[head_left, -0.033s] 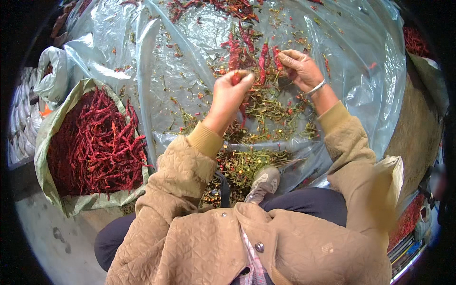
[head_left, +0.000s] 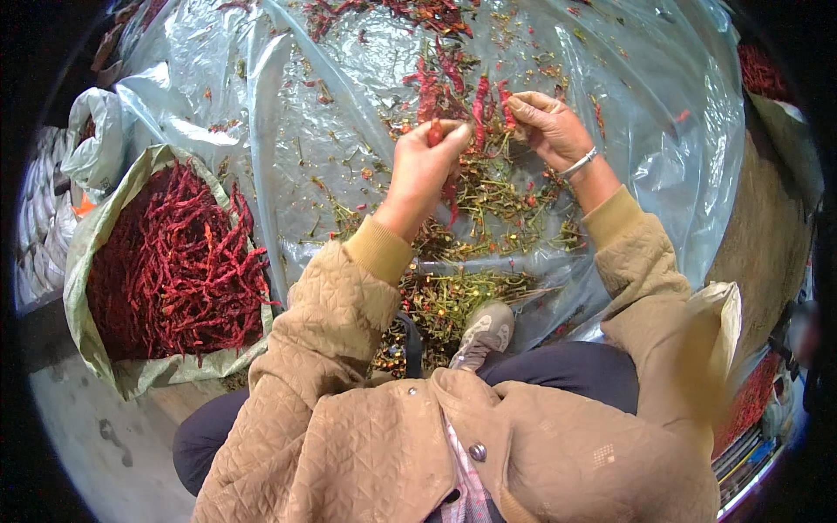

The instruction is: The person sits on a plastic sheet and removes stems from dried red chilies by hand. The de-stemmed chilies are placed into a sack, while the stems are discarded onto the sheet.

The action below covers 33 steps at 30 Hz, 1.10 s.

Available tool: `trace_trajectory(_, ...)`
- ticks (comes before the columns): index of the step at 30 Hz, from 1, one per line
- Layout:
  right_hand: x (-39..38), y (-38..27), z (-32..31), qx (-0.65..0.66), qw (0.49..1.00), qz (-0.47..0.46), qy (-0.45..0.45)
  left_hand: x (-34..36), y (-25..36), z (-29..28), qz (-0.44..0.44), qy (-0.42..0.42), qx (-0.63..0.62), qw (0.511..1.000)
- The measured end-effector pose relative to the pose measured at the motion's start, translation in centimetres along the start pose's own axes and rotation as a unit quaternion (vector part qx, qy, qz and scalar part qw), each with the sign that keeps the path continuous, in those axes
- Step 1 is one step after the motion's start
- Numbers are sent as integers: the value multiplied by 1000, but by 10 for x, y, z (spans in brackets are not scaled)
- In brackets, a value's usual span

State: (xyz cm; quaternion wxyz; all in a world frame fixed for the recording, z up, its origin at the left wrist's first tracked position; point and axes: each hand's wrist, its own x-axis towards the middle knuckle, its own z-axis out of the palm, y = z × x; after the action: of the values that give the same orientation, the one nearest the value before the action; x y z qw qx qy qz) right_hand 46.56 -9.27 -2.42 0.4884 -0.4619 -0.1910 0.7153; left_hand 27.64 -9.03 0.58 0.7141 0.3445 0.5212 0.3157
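Observation:
In the head view, my left hand (head_left: 418, 179) is closed on a dried red chili (head_left: 435, 132), above scattered stems and pepper bits. My right hand (head_left: 558, 139), with a metal bracelet at the wrist, is pinched at another red chili (head_left: 506, 105) to the right. More red chilies (head_left: 479, 113) lie just beyond and between my hands on a translucent plastic sheet (head_left: 645, 105). A heap of green stems and debris (head_left: 462, 288) lies below my hands, beside my shoe (head_left: 484, 336).
An open woven sack (head_left: 83, 288) full of dried chilies (head_left: 174, 270) stands at left, near pale bundled sacks (head_left: 91, 131). Loose chilies (head_left: 392, 13) lie at the far edge of the sheet; more piles (head_left: 763, 74) are at right, beside another pale sack (head_left: 728, 318).
My left hand has risen slightly, with the chili still in it. My right hand has hardly moved.

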Motion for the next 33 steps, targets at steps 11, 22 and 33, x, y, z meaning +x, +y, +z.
trace_trajectory(11,-32,-6,20,-339,931,-121,54,2,1,21,-103,-76,-238,963)
trace_trajectory(22,-37,18,50,-219,974,-3,-63,-8,-13,4,7,4,-182,983)
trace_trajectory(33,-33,24,34,-325,934,-114,-91,-16,-12,0,-21,-74,-158,984)
